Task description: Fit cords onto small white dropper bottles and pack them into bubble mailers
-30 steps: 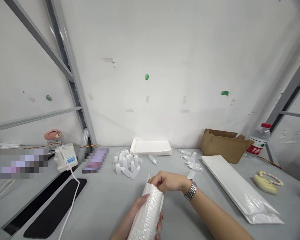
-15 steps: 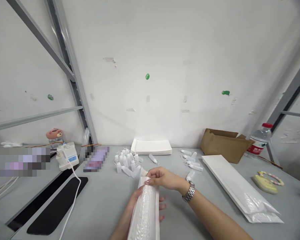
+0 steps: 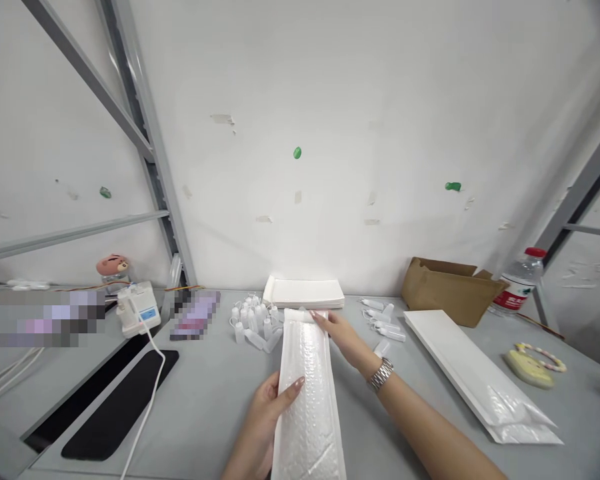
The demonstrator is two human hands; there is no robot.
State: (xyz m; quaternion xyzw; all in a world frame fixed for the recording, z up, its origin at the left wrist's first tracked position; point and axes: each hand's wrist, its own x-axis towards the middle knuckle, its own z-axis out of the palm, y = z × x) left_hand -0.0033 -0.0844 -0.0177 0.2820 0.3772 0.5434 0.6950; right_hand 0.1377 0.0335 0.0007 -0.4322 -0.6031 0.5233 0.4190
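A long white bubble mailer (image 3: 310, 400) lies lengthwise in front of me, its flap end pointing toward the wall. My left hand (image 3: 267, 417) grips its left edge, thumb on the bubbled face and the other fingers hidden underneath. At the far right corner, my right hand (image 3: 343, 337) pinches the mailer by the flap; a metal watch (image 3: 381, 375) is on that wrist. Several small translucent squeeze bottles (image 3: 254, 320) cluster just beyond the mailer's left side. More squeeze bottles (image 3: 386, 320) lie to the right of my right hand.
White mailers (image 3: 305, 293) are stacked against the wall. On the right are another bubble mailer (image 3: 480, 373), a cardboard box (image 3: 450, 290), a water bottle (image 3: 517, 283) and a yellow case with a beaded strap (image 3: 527, 369). Leftward, a white cable (image 3: 153, 393) crosses a black mat (image 3: 123, 407).
The mailer has turned flatter, with its bubbled face and flap end showing more. My right hand has moved away from me to its far right corner; my left thumb now lies across its face.
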